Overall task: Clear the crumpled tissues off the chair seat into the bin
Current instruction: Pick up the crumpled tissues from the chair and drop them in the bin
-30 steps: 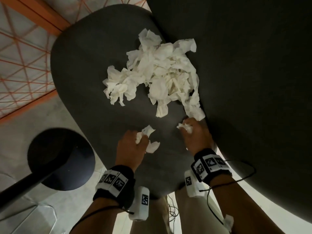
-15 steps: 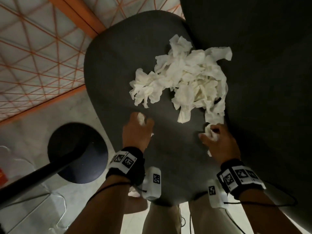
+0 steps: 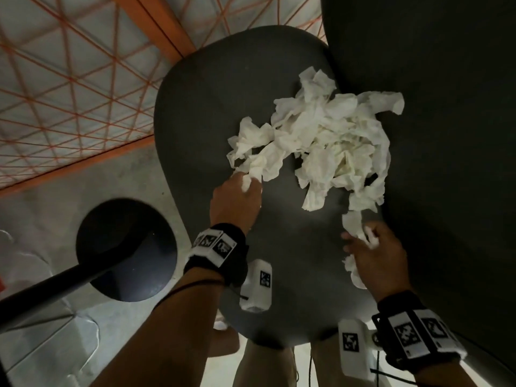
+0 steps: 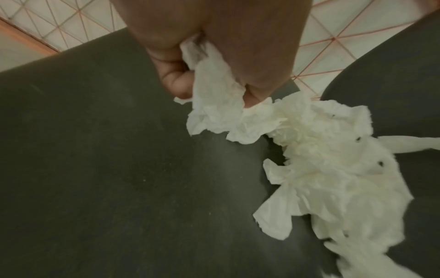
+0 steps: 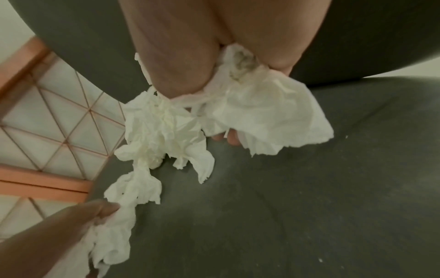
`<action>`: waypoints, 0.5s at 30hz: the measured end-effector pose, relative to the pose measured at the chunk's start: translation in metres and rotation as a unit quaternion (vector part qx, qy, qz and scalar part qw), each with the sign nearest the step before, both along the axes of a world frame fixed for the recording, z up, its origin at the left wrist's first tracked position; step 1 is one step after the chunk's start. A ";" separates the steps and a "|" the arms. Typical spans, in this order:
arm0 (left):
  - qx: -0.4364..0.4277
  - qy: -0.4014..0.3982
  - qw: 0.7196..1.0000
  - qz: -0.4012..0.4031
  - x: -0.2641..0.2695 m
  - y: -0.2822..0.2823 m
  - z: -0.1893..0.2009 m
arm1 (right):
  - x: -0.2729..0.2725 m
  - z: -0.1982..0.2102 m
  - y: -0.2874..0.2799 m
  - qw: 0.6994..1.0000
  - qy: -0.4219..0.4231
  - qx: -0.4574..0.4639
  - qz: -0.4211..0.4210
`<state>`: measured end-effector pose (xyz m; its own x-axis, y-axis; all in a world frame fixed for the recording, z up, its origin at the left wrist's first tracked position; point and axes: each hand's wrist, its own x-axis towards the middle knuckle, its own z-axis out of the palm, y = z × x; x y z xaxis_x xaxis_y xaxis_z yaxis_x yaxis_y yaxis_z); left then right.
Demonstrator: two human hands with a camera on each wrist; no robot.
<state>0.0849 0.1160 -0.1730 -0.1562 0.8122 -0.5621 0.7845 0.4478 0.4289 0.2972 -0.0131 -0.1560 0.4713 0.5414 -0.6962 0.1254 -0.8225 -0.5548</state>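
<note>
Hands are both down on the chair seat [image 3: 201, 113], each with a fistful of paper. Left hand [image 3: 236, 201] reaches forward from the near-left, forearm angled up and in, knuckles up, and its grip is clenched around the near-left tail of the tissue pile [image 3: 321, 141]; from the left wrist view the fingers [image 4: 177, 82] curl under and a white wad [image 4: 215, 88] squeezes out between thumb and fingers, still joined to the rest of the heap on the seat. Right hand [image 3: 375, 261] sits nearer the front edge on the right side, close to the chair back [image 3: 446, 135], wrist bent so the back of the hand faces up. Its grip is also closed on tissue: a crumpled strip [image 3: 354, 227] runs from the pile's near-right corner into the fingers, and more paper pokes out under the palm. Right wrist view shows the wad [image 5: 257, 112] bunched between thumb and fingers, fingertips [image 5: 232, 138] just peeking below it.

Most of the tissues lie heaped mid-seat toward the back, touching the chair back on the right. Round black base [image 3: 125, 250] stands on the floor [image 3: 69, 174] to the left, near the seat; can't tell what it belongs to. Orange-lined tiles [image 3: 55, 79] beyond.
</note>
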 end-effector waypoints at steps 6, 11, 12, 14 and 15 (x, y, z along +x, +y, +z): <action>0.053 -0.086 0.994 0.047 -0.011 -0.044 0.031 | 0.000 0.017 0.012 0.999 0.019 0.041 -0.026; 0.049 -0.113 0.992 0.012 -0.018 -0.058 0.038 | -0.005 0.032 0.024 0.993 0.089 0.053 -0.057; 0.032 -0.119 0.992 -0.001 -0.018 -0.056 0.039 | -0.006 0.035 0.027 0.993 0.092 0.060 -0.049; -0.012 -0.140 0.990 -0.017 -0.016 -0.047 0.038 | -0.005 0.040 0.036 0.993 0.060 0.092 -0.038; -0.027 -0.145 0.989 -0.019 -0.015 -0.039 0.037 | -0.003 0.041 0.041 0.992 0.039 0.113 -0.039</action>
